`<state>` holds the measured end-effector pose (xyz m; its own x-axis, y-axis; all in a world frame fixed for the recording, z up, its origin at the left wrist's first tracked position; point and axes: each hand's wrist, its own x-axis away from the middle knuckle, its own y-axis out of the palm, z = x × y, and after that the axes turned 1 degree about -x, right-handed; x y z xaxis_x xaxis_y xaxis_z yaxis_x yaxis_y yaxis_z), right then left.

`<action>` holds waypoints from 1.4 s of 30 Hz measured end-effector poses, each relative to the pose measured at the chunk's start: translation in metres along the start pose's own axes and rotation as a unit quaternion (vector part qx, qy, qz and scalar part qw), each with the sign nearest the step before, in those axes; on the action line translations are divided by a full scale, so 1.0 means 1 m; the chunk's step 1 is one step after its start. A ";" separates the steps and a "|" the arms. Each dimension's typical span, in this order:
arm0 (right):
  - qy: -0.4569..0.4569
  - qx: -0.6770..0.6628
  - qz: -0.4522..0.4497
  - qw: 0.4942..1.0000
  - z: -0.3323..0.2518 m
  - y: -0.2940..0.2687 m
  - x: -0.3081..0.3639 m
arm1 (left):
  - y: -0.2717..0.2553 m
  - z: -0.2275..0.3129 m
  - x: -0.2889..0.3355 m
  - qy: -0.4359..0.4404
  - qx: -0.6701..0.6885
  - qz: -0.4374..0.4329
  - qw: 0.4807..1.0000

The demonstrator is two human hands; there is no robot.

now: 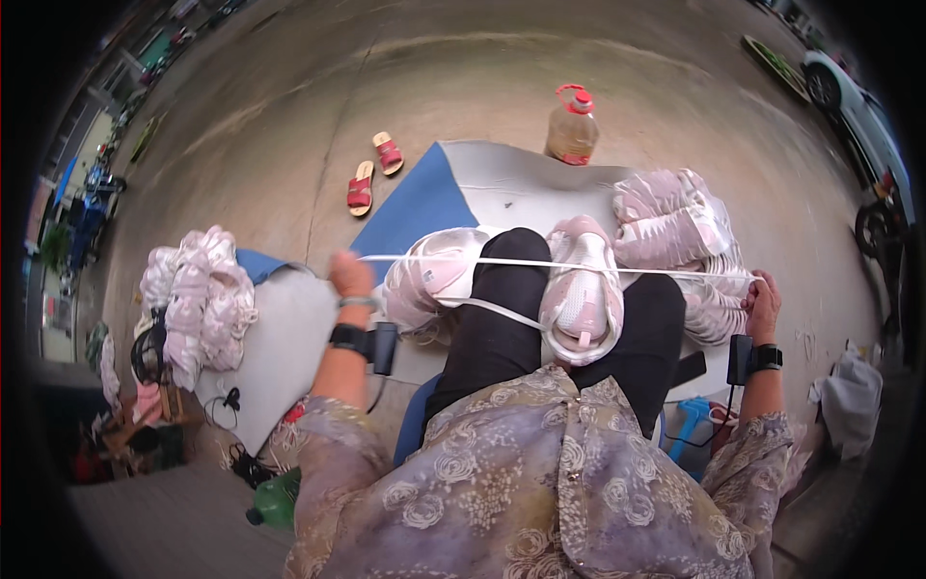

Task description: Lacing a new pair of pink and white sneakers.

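A white shoelace (521, 261) is stretched almost level across my lap, from one hand to the other. My left hand (351, 276), smeared by motion, is closed at the lace's left end. At the far right end, my right hand (763, 307) pinches the lace between its fingers. Under the lace a pink and white sneaker (583, 299) rests between my thighs, its heel opening toward me. A second strand of lace runs from this sneaker to the left. Beside my left knee lies another pink and white sneaker (424, 280), partly hidden by my leg.
Pink and white sneakers are piled at the right (675, 227) and at the left (198, 299), on grey and blue sheeting (415, 198). Ahead stand a red-capped jug (573, 130) and red sandals (361, 189). A green bottle (278, 500) lies at lower left; a parked car (863, 116) is far right.
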<state>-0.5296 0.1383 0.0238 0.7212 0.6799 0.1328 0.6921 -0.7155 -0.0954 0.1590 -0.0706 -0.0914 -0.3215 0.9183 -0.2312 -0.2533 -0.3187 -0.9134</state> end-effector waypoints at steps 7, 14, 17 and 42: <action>0.077 0.162 -0.165 0.970 0.011 -0.004 0.040 | -0.049 -0.079 -0.026 -0.009 -0.185 -0.043 0.982; 0.113 0.255 -0.192 0.941 0.028 -0.022 0.065 | -0.046 0.195 0.093 0.356 0.282 -0.168 0.875; 0.096 0.283 -0.196 0.934 0.022 -0.029 0.075 | -0.051 0.244 0.122 0.396 0.187 -0.278 0.855; -0.345 0.689 -0.035 0.636 -0.053 -0.262 0.014 | -0.178 0.117 -0.048 0.531 0.030 -0.115 0.839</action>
<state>-0.7023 0.3264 0.1029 0.1984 0.9516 -0.2348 -0.2506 -0.1823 -0.9508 0.1128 -0.0855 0.1212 0.7283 0.6385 -0.2488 -0.2527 -0.0872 -0.9636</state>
